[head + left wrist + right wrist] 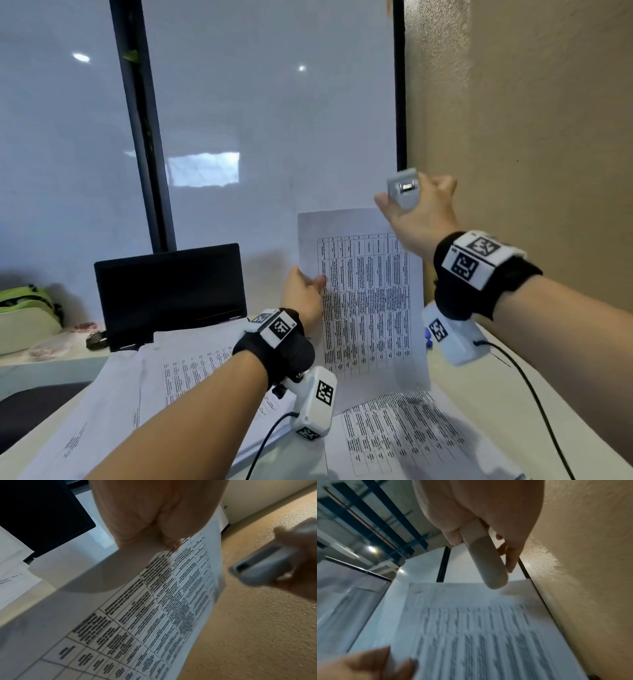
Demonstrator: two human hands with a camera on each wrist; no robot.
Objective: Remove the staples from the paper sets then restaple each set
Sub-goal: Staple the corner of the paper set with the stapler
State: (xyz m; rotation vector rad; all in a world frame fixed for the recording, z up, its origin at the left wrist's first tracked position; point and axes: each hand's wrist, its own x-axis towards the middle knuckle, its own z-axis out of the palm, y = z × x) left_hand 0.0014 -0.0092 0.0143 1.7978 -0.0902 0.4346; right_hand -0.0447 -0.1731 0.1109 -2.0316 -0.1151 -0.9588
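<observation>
Frosted glass and a tan wall stand behind a white desk (pixel 455 363) covered with printed pages (pixel 191 373). The left hand (pixel 303 296) pinches the left edge of a paper set (pixel 366 301), holding it upright above the desk. Up and to the right of that pinch, the right hand (pixel 423 212) wraps around a small gray stapler (pixel 403 188), just beside the set's top right corner. A dark laptop (pixel 171 291) sits left of the pinch.

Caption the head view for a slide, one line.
Left hand holds a printed paper set upright while the right hand raises a grey stapler beside its top corner.
</observation>
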